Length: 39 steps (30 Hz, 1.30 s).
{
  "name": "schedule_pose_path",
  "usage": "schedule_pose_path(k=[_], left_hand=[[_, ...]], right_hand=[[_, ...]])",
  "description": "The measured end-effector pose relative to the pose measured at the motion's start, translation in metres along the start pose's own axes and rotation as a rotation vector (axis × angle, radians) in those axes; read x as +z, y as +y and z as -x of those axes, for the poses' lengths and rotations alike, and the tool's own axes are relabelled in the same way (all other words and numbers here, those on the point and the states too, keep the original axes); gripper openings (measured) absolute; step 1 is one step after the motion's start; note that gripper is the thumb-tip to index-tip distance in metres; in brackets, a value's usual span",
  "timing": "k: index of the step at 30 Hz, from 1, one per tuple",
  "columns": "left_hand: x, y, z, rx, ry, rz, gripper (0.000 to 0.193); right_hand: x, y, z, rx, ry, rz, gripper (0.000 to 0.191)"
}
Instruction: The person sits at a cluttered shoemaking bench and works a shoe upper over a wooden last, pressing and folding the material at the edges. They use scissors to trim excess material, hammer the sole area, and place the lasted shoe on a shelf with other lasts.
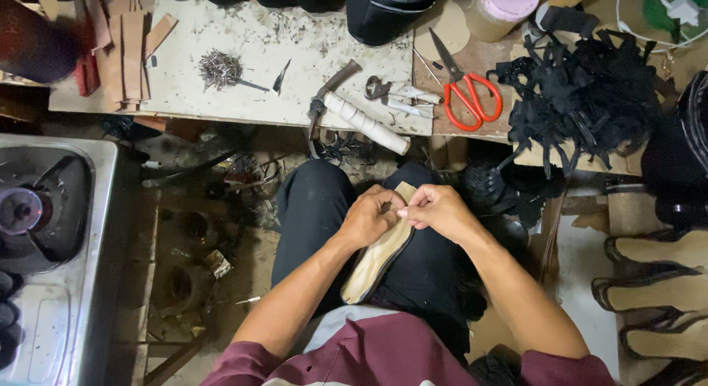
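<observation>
Both hands, left hand [371,215] and right hand [436,209], pinch the tan sole [377,255], lengthwise toe pointing away

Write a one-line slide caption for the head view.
Both hands, left hand and right hand, pinch the far end of a tan shoe sole on the lap, below a workbench with orange-handled scissors.

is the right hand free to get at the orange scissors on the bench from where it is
Probably not right away: the right hand is pinching the tan sole together with the left hand. The path up to the orange scissors looks open, though.
</observation>
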<state>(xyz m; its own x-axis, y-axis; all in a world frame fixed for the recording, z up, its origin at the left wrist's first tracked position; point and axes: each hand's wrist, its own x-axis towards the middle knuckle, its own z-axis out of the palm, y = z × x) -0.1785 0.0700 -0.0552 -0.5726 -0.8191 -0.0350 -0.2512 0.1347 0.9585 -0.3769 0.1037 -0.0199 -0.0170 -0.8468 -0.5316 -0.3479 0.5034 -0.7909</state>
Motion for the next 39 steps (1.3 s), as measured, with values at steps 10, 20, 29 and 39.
schedule_pose_path(k=[10,20,29,39], left_hand=[[0.007,0.000,0.002,-0.030,-0.001,0.142,0.010],[0.002,-0.007,0.000,-0.051,-0.001,0.156,0.012],[0.009,-0.022,-0.008,-0.016,-0.013,0.175,0.013],[0.019,-0.014,0.000,-0.056,-0.011,0.080,0.013]], right_hand=[[0.021,-0.114,-0.022,-0.894,0.555,0.742,0.030],[0.016,-0.090,0.000,-0.995,0.443,0.507,0.047],[0.025,0.028,0.120,-0.421,0.418,0.314,0.043],[0.019,0.022,0.139,-0.603,0.516,0.431,0.044]])
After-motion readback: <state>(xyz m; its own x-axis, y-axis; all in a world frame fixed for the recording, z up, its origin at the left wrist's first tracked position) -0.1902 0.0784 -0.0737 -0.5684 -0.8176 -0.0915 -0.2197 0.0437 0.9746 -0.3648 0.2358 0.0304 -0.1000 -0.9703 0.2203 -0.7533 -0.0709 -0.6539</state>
